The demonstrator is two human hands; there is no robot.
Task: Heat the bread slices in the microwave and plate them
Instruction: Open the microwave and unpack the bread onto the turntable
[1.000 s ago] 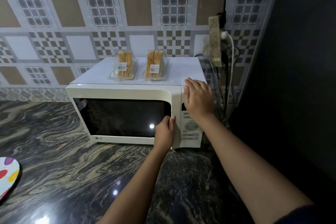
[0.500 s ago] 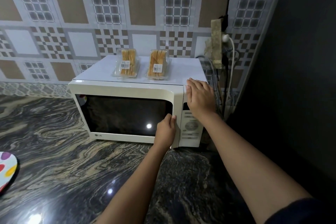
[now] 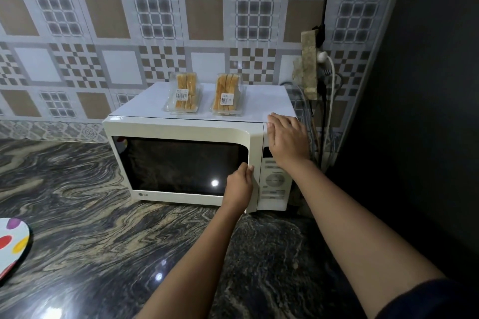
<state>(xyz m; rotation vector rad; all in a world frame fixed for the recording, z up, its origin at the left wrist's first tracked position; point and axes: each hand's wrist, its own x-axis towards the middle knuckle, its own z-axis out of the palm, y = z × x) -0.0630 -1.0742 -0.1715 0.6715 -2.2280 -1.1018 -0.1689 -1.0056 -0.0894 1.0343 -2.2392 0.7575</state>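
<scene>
A white microwave (image 3: 181,127) stands on the dark marbled counter, its door almost flush with the body. Two clear packs of bread slices lie on its top: the left pack (image 3: 183,95) and the right pack (image 3: 227,97). My left hand (image 3: 239,185) grips the right edge of the microwave door, fingers curled round it. With its fingers straight, my right hand (image 3: 286,138) presses flat on the top right corner of the microwave, above the control panel (image 3: 274,181). A white plate (image 3: 11,243) with coloured spots shows at the left edge.
A tiled wall runs behind the microwave. Cables and a wall socket block (image 3: 311,65) hang just right of it. A dark surface (image 3: 420,111) fills the right side. The marbled counter (image 3: 90,228) stretches in front and to the left.
The view has shifted slightly. Both hands stay in the same places on the microwave, and the door's right edge now stands out a little from the body.
</scene>
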